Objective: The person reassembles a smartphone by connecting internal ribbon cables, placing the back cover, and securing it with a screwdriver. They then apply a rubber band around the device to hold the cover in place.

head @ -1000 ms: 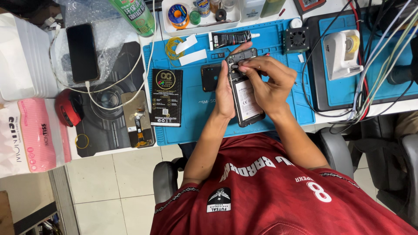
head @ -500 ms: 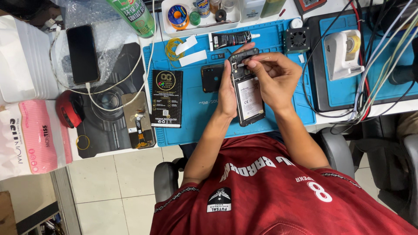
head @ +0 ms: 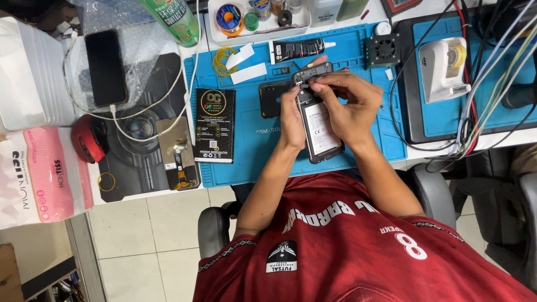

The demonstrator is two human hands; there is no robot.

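An opened black phone (head: 323, 134) with its back off and a white-labelled battery showing lies on the blue work mat (head: 251, 140). My left hand (head: 291, 114) grips the phone's left edge. My right hand (head: 349, 100) lies over its right side, fingertips pinching at the top end. There a small black cover piece (head: 312, 71) sticks up. A black back cover (head: 271, 99) lies on the mat just left of my left hand.
A black box (head: 214, 126) lies on the mat's left part, a black glue tube (head: 299, 50) at its top. A phone on a cable (head: 106, 67), a screen part (head: 177, 154), a red mouse (head: 86, 140), a tape dispenser (head: 444, 67) and several cables surround it.
My right hand's fingers have drawn in from a spread pose toward the phone's top end. The phone and my left hand have barely moved.
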